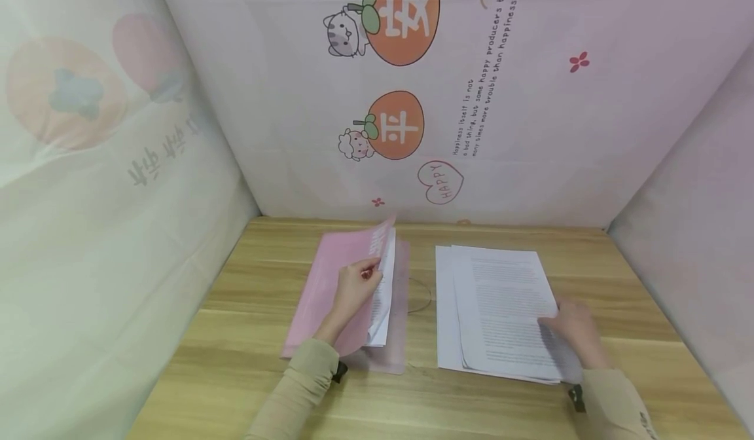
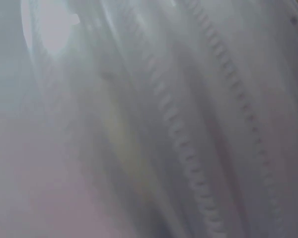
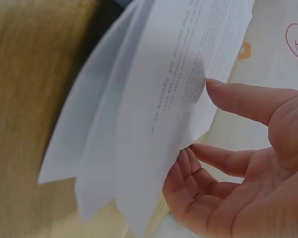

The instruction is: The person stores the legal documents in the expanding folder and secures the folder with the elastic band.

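A pink plastic folder (image 1: 330, 276) lies at the left of the table, its top cover lifted along the right side. My left hand (image 1: 353, 289) pinches that cover's edge. Printed sheets (image 1: 383, 296) show inside, under the raised cover. The left wrist view is filled by blurred, see-through plastic (image 2: 188, 124) with ridged lines. To the right is a stack of printed papers (image 1: 506, 309), not quite squared up. My right hand (image 1: 577, 329) grips its right edge, thumb on top and the other fingers at the edge and beneath. In the right wrist view several sheets (image 3: 139, 114) fan apart at their corners.
A thin elastic cord (image 1: 421, 296) loops out from the folder's right side. The wood-grain table (image 1: 235, 374) meets a printed cloth wall (image 1: 530, 165) at the back, with further cloth walls at left and right.
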Tool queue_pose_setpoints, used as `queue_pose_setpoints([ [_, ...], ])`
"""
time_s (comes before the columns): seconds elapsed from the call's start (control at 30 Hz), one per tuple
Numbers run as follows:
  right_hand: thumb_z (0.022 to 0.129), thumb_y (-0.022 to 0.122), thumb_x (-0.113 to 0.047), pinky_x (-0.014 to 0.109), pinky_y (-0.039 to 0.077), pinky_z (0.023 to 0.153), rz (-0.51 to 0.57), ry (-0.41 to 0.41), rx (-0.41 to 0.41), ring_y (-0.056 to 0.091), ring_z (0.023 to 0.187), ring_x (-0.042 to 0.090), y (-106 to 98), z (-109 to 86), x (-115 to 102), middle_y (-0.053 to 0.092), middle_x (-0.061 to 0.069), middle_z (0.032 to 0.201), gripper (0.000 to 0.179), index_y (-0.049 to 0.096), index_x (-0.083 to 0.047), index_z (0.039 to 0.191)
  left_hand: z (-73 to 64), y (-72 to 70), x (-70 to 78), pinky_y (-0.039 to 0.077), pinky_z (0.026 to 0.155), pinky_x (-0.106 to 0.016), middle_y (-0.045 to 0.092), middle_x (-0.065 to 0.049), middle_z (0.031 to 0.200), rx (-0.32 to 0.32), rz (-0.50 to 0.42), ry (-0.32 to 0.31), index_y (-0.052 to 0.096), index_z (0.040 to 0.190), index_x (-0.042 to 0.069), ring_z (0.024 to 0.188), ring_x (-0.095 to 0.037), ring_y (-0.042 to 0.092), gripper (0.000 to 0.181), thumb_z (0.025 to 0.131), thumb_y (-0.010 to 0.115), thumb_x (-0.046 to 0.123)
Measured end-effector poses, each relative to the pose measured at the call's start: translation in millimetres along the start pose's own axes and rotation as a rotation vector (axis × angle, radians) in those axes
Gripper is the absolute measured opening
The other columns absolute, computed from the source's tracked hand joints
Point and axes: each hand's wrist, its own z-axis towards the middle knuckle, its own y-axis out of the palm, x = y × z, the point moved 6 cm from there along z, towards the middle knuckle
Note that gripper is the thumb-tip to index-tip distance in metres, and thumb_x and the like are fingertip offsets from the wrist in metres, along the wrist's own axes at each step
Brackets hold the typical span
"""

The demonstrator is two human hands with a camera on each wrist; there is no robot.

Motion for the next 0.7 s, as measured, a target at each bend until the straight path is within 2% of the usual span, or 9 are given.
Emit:
queue_pose_setpoints([
  [0.2,0.078,0.072,-0.019,0.06,0.051,0.081,0.02,0.006,-0.017,0.058,0.098,0.055,2.0,0.7,2.1,0.06,0.041,0.113,0.059,0.054,0.02,0.12,-1.3,-0.8,-0.3,0.052,0.065,-0.014,0.076,-0.013,0.087,-0.005,-0.002,0.001,0.073,0.111,-0.004,0.072,-0.01,0.061,0.033,0.082,0.06,0.005],
  [0.47,0.077,0.072,-0.016,0.059,0.051,0.082,0.054,0.037,-0.045,0.059,0.099,0.054,3.0,1.4,3.3,0.059,0.042,0.114,0.06,0.053,0.021,0.12,-2.2,0.3,-1.7,0.058,0.07,-0.021,0.076,-0.02,0.098,-0.018,-0.006,-0.008,0.072,0.112,-0.005,0.077,-0.016,0.065,0.034,0.083,0.059,0.006],
  [0.7,0.077,0.074,-0.016,0.059,0.052,0.081,0.078,0.077,-0.092,0.06,0.098,0.053,3.2,2.9,2.3,0.06,0.041,0.113,0.06,0.054,0.021,0.12,-1.0,0.2,-2.7,0.053,0.066,-0.017,0.076,-0.014,0.088,-0.004,0.0,-0.001,0.073,0.111,-0.004,0.072,-0.013,0.062,0.033,0.083,0.059,0.005],
])
